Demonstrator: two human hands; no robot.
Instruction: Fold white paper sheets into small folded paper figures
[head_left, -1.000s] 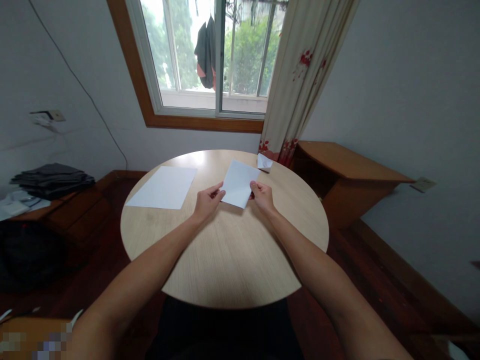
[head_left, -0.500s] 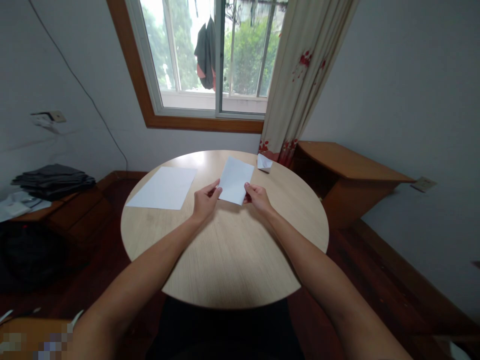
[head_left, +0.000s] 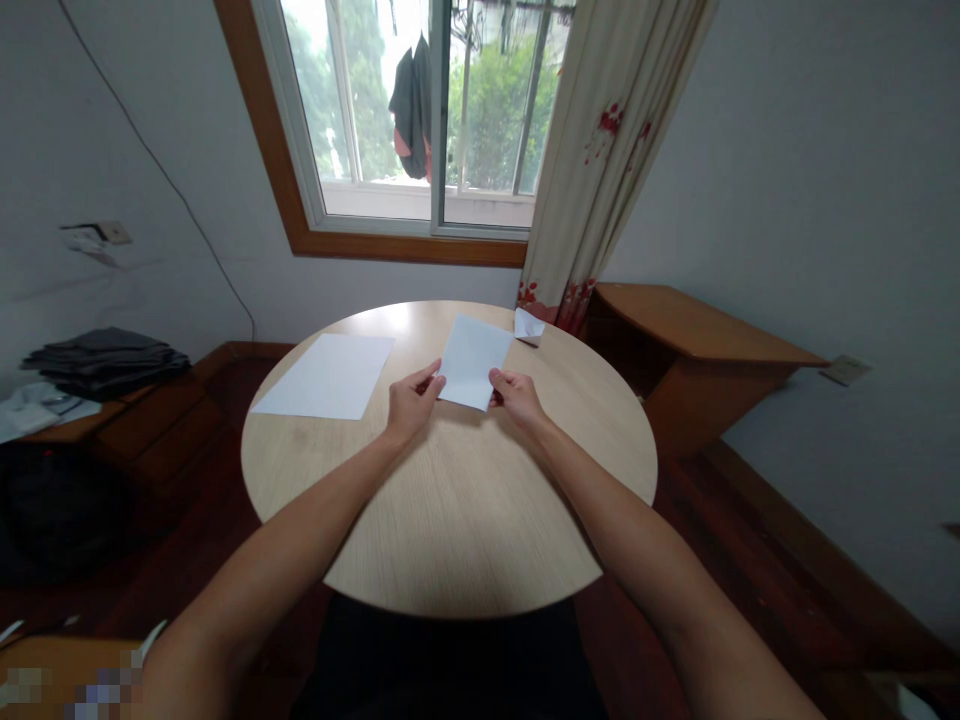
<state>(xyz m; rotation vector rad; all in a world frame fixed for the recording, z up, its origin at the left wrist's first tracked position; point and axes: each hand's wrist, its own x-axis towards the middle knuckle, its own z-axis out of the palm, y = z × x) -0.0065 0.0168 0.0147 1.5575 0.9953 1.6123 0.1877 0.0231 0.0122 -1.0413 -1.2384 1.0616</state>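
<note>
Between my two hands is a white sheet of paper (head_left: 474, 360), smaller than the one lying to the left and apparently folded. My left hand (head_left: 412, 402) pinches its lower left edge between thumb and fingers. At the lower right edge, my right hand (head_left: 516, 394) grips it with the thumb on top and the fingers mostly hidden beneath. The paper is held over the round wooden table (head_left: 465, 510). A larger flat white sheet (head_left: 330, 375) lies on the table left of my left hand. Beyond my right hand sits a small folded white paper piece (head_left: 529, 327).
A brown wooden desk (head_left: 720, 325) stands right of the table, by a floral curtain (head_left: 600, 160). To the left, dark folded cloth (head_left: 109, 362) is piled on a low wooden cabinet. The window (head_left: 435, 120) is straight ahead, beyond the table.
The upper right part of the held paper has shifted slightly to the right and looks a little wider. Both hands stay almost in place, gripping it.
</note>
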